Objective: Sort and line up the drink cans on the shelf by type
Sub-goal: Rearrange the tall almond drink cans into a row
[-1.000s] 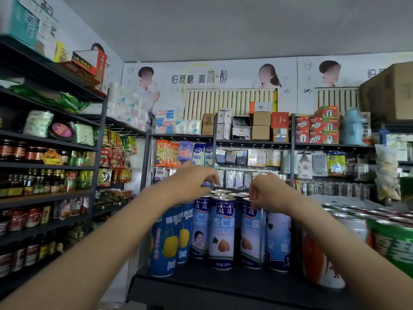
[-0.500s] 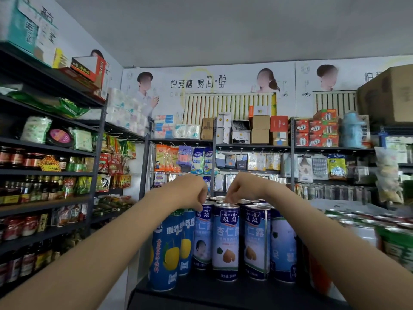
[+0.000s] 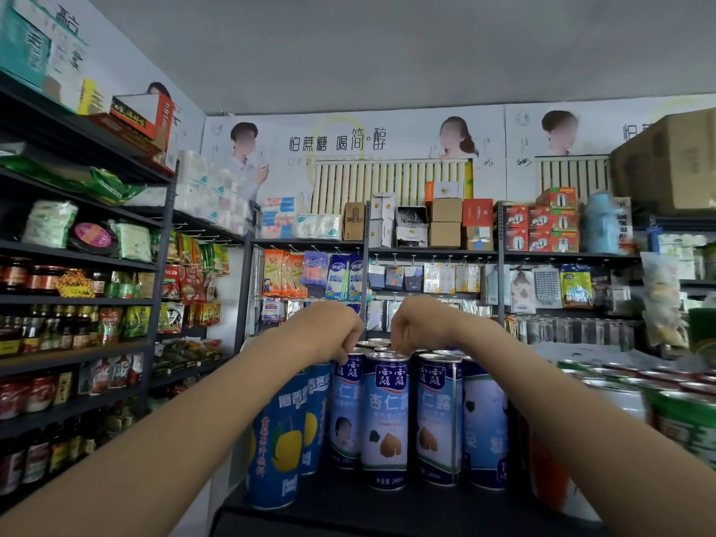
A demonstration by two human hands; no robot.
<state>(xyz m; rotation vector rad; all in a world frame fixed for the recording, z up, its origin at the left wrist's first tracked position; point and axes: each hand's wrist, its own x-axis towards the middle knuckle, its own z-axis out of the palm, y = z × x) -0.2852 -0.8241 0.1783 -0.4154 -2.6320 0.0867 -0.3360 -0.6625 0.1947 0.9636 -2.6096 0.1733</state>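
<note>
Tall almond-drink cans [image 3: 387,420] with dark blue tops stand in a tight group on the black shelf [image 3: 372,511]. Left of them are blue cans with yellow fruit [image 3: 277,439]. My left hand [image 3: 329,329] is curled, knuckles toward me, and pinches the rim of the leftmost almond can [image 3: 345,412]. Just to its right, my right hand [image 3: 416,325] is curled too. Its fingers reach down onto the top of a back-row can [image 3: 381,341]; the fingertips are hidden. A paler blue can [image 3: 484,424] stands at the group's right end.
Green-labelled cans [image 3: 685,420] and an orange can [image 3: 550,470] crowd the shelf to the right. Dark racks of jars and bottles [image 3: 73,323] line the left wall. Hanging packets and boxes [image 3: 445,226] fill the far shelves.
Both hands have drawn closer together over the can tops, and now nearly meet. The view has tilted up slightly, so the cans sit lower in the frame.
</note>
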